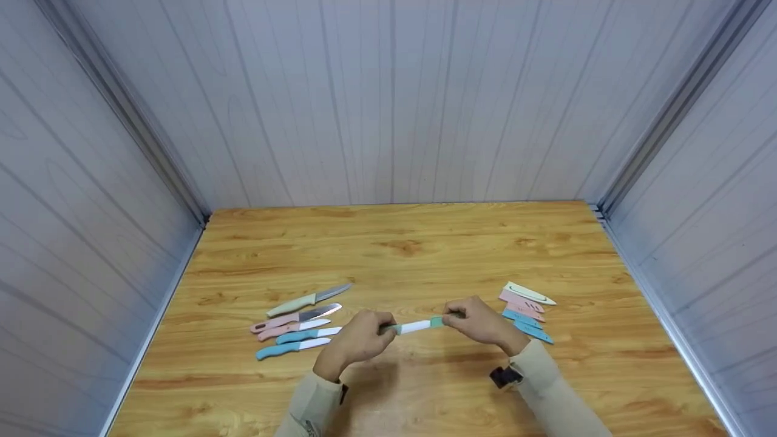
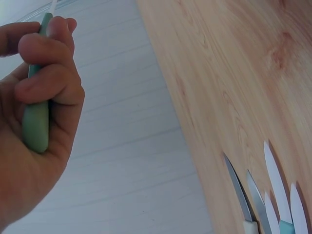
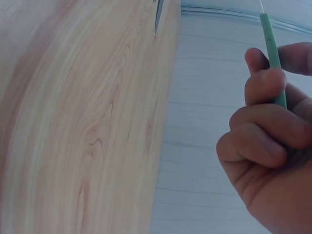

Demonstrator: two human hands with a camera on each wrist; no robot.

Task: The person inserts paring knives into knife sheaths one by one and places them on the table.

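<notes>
My left hand point(image 1: 364, 335) grips the green handle of a knife point(image 2: 36, 124), its fingers curled round it in the left wrist view. The knife's white blade point(image 1: 416, 326) points right, towards my right hand point(image 1: 476, 320). Between thumb and fingers, my right hand pinches a green knife sheath point(image 3: 271, 41). In the head view the blade's tip end meets the sheath's mouth; how far it sits inside cannot be told. Both are held above the wooden table point(image 1: 400, 255).
Left of my hands lie several knives: a cream-handled one point(image 1: 297, 304), pink-handled ones point(image 1: 282, 323) and blue-handled ones point(image 1: 282, 349). On the right, loose sheaths overlap: white point(image 1: 531, 294), pink point(image 1: 522, 301) and blue point(image 1: 528, 325). Pale panel walls point(image 1: 388, 109) enclose the table's back and sides.
</notes>
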